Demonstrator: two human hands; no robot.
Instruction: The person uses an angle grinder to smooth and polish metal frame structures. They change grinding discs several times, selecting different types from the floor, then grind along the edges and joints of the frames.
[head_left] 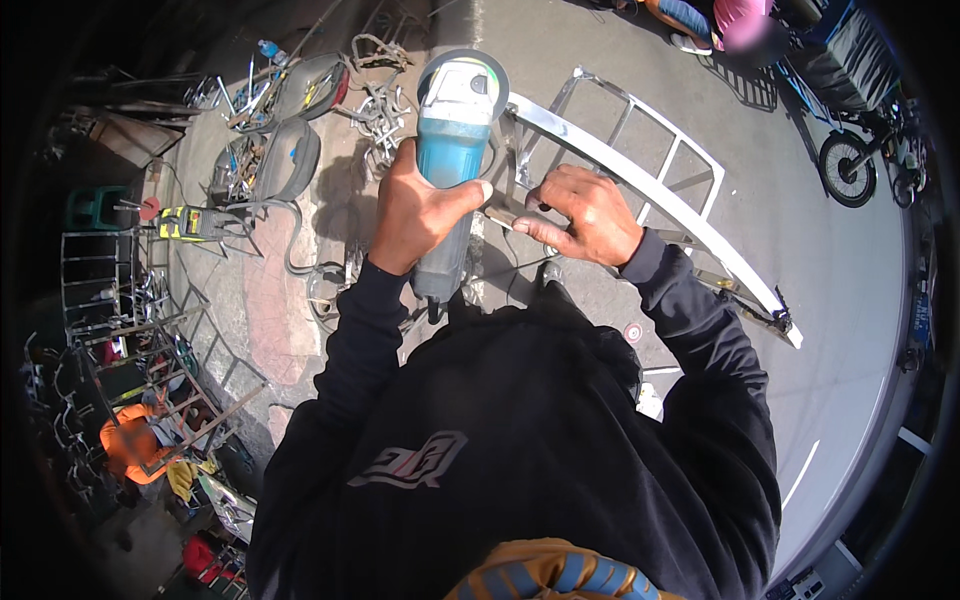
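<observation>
My left hand (425, 215) is wrapped around the blue body of an angle grinder (447, 155). The grinder is held upright, its pale metal head and round disc at the far end and its dark rear end toward me. To its right is my right hand (580, 215), with fingers curled in and the thumb pointing left. A thin brownish piece (497, 216) shows between the thumb and the grinder; whether the right fingers grip it or something else is hidden. Beyond that hand lies a shiny metal frame (640, 180) with a long curved bar and crosspieces.
Trays of metal parts (285, 165) and bent metal pieces (378, 122) lie at left. A yellow-green machine (185, 224) stands near them. Metal racks and an orange-clad person (130, 445) are at lower left. A motorcycle (850, 165) stands far right, near a pink-clad person (740, 20).
</observation>
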